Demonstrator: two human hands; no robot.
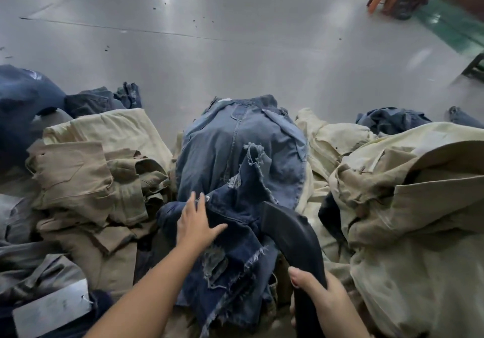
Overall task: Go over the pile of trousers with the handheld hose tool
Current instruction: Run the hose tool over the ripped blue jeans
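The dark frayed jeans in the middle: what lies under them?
Lighter blue jeans show beneath the dark frayed jeans at the far end. What lies below near the hands is covered.

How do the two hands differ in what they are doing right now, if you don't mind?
The left hand lies flat with straight fingers on the dark jeans; the right hand curls round the black hose tool. The left hand is farther up the pile, the right hand nearer the camera. Both are bare.

Person, head view: 2 bare forearms, no sleeves showing. Left hand (pixel 195 223) and right hand (pixel 320 294) ungloved; nails short and unpainted; no rings, watch or bands in view.
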